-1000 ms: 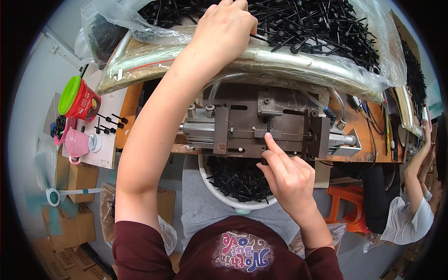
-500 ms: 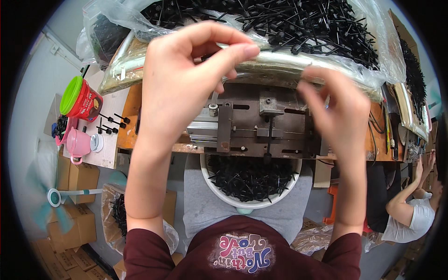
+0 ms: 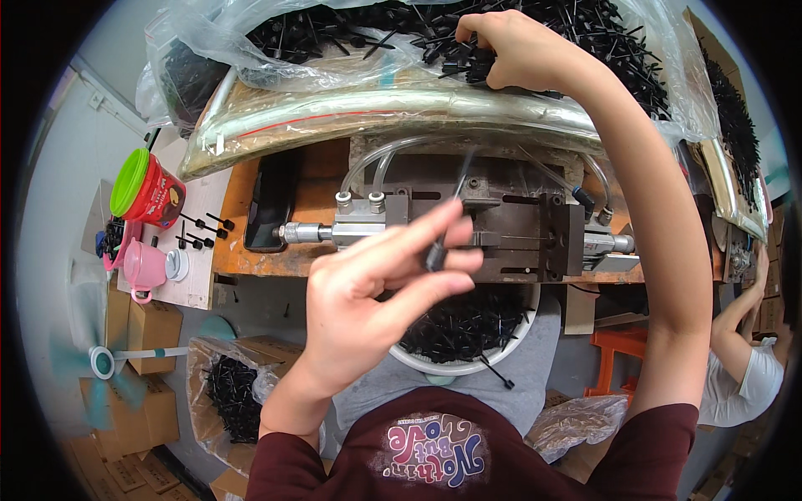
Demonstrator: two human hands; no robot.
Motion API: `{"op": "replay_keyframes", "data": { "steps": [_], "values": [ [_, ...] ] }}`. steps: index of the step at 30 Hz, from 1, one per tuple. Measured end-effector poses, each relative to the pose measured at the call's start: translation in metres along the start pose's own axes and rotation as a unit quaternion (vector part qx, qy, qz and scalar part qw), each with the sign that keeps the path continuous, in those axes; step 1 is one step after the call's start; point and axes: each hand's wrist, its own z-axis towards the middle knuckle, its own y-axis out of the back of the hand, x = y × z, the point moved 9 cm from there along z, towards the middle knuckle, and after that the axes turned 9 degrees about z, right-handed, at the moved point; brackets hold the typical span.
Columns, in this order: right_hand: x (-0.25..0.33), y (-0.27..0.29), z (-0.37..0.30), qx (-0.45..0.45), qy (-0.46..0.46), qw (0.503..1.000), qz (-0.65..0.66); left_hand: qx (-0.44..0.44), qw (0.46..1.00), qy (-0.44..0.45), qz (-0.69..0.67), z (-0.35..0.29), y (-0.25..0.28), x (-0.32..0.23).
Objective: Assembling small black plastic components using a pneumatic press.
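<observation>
My left hand (image 3: 359,296), raised in front of the machine, has its fingers closed round a black plastic piece (image 3: 435,255) with a thin stem. Motion blurs the piece and fingertips. At the far side, my right hand (image 3: 526,52) reaches into a heap of thin-stemmed black pieces (image 3: 601,50) on clear plastic. Its thumb and forefinger are apart, with pieces beneath and between them. Between me and the heap sits a dark metal clamping fixture (image 3: 564,238) with air cylinders and clear hoses. On my lap stands a white basket (image 3: 533,317) of similar pieces; one loose piece (image 3: 497,373) lies across its near rim.
A red bucket with a green rim (image 3: 154,190), a pink cup (image 3: 144,260) and several black pieces (image 3: 205,230) stand at left. Below are a lined box of pieces (image 3: 234,392) and a fan (image 3: 102,362). An orange stool (image 3: 614,355) and another person (image 3: 748,376) are at right.
My right hand has moved from above the fixture up into the heap. The left has come down and nearer, with a black piece showing in its fingers. A loose piece now shows at the basket's rim.
</observation>
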Motion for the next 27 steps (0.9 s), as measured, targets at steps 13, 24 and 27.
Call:
{"op": "replay_keyframes", "data": {
  "steps": [13, 24, 27],
  "values": [
    [-0.020, 0.068, -0.037, -0.162, -0.204, 0.884, 0.388, 0.011, 0.941, -0.083, 0.329, -0.028, -0.039, 0.024],
    [-0.001, 0.052, -0.122, -0.223, -0.175, 0.754, 0.593, -0.023, 0.856, -0.205, 0.474, -0.030, -0.067, 0.032],
    [0.017, 0.038, -0.145, -0.221, -0.159, 0.743, 0.612, -0.016, 0.841, -0.191, 0.506, -0.026, -0.069, 0.033]
  ]
}}
